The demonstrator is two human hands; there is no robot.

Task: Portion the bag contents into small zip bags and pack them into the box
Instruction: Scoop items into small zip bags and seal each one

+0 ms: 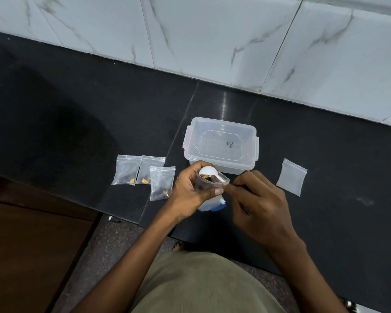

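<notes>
My left hand (191, 188) grips a small clear zip bag (207, 182) held open above the counter. A white spoon (209, 171) tips dark and yellow bits into its mouth, and my right hand (257, 199) pinches the spoon's handle. Under my hands lies the white and blue source bag (212, 205), mostly hidden. A clear plastic box (221, 144) with its lid on stands just behind my hands. Three filled zip bags lie to the left (124, 170) (150, 168) (161, 182). An empty zip bag (291, 177) lies to the right.
The black stone counter (77, 120) runs diagonally below a white marble-tiled wall (212, 41). Its front edge drops to a speckled floor (113, 245) and a brown wooden surface (32, 245) at the lower left.
</notes>
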